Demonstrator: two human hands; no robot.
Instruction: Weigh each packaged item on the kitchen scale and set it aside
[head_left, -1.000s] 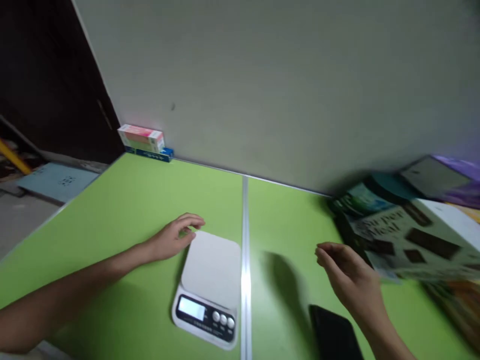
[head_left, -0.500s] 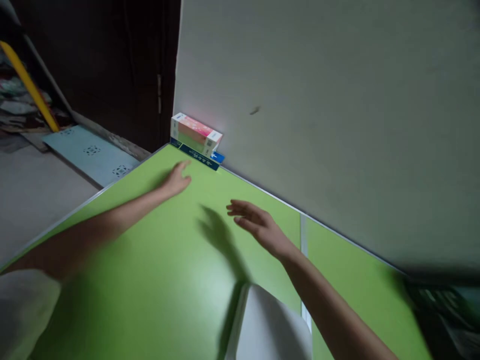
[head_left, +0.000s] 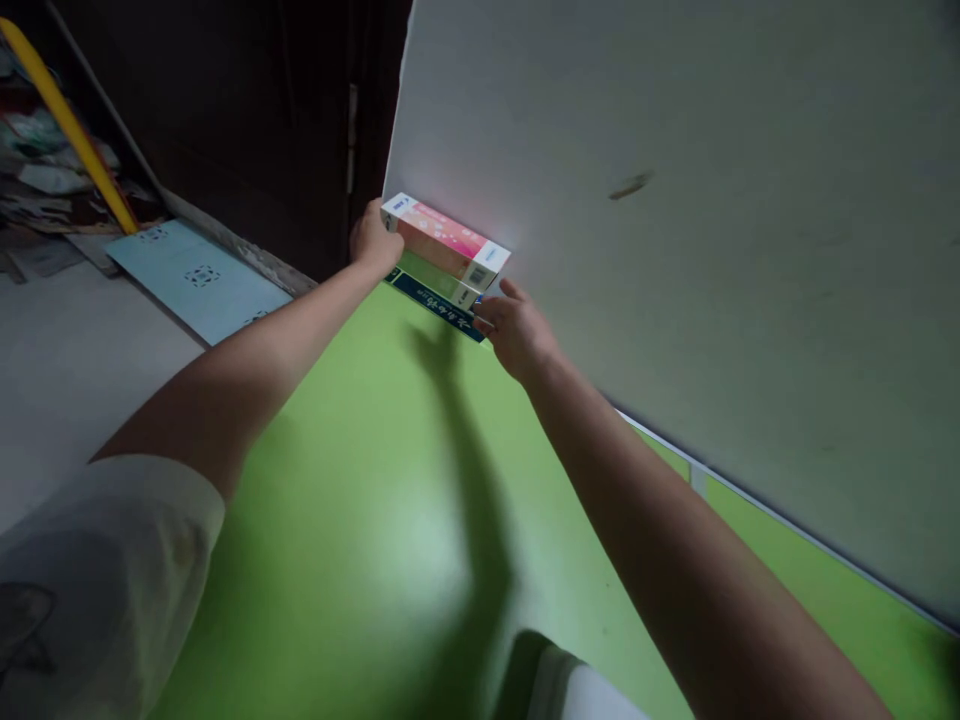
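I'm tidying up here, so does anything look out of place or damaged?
A brownish mark stands out on the otherwise plain wall, above and right of the pink box; it may be dirt or a scrape. At far left, a jumbled pile beside the yellow bar looks untidy. I see no spill.

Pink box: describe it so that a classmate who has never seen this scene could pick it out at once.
Find the green table and follow it to its far corner, where it meets the grey wall. Two long boxes lie there between the left hand and right hand. It is the upper, pink-and-white one, unlike the dark blue box beneath.
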